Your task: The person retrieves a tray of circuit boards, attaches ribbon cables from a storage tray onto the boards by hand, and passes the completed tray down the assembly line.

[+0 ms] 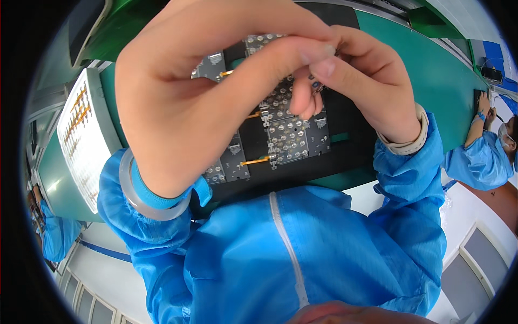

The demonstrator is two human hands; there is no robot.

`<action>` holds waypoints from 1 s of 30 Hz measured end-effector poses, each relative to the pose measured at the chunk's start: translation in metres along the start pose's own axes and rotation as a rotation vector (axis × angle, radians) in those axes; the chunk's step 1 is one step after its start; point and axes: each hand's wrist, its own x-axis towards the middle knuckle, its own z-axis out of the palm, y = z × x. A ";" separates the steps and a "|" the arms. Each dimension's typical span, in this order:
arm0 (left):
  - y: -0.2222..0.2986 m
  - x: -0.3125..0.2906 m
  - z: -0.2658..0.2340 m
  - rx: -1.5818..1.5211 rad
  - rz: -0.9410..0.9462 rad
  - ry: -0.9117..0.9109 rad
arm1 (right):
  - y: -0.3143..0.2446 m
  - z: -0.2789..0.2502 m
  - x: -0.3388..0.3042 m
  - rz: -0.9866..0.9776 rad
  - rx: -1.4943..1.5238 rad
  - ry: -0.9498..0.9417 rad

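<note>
Operating remotely, I see the left hand (172,108) and right hand (375,83) pinching a small dark piece (316,85) above the circuit boards (288,144); a white tray (106,116) lies left of those boards.

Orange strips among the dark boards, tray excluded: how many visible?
3: lowest strip, uncovered; middle strip, beside the left hand; top strip, seen through that hand's thumb-finger gap. More may be hidden.

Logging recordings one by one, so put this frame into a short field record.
Hands: left hand and right hand, meeting at the fingertips
Small part: dark, at the fingers, mostly covered; gripping hand unclear
Beneath: grey boards with orange strips, on a black mat
Far left: white tray, orange pieces inside
Right edge: co-worker in blue
</note>
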 end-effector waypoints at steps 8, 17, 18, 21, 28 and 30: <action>-0.004 0.008 -0.009 0.510 0.137 -0.131 | -0.012 -0.005 0.018 0.186 -0.180 0.095; -0.054 -0.004 -0.011 0.695 0.200 -0.111 | -0.003 -0.027 0.031 0.460 -0.386 0.134; -0.056 -0.003 -0.012 0.745 0.183 -0.104 | 0.001 -0.028 0.032 0.507 -0.431 0.173; -0.048 -0.007 -0.007 0.712 0.124 -0.174 | 0.007 -0.032 0.038 0.560 -0.502 0.119; -0.045 -0.019 0.011 0.801 0.075 -0.322 | 0.010 -0.029 0.042 0.522 -0.567 0.109; -0.046 -0.018 0.011 0.819 0.078 -0.327 | 0.008 -0.029 0.045 0.546 -0.560 0.110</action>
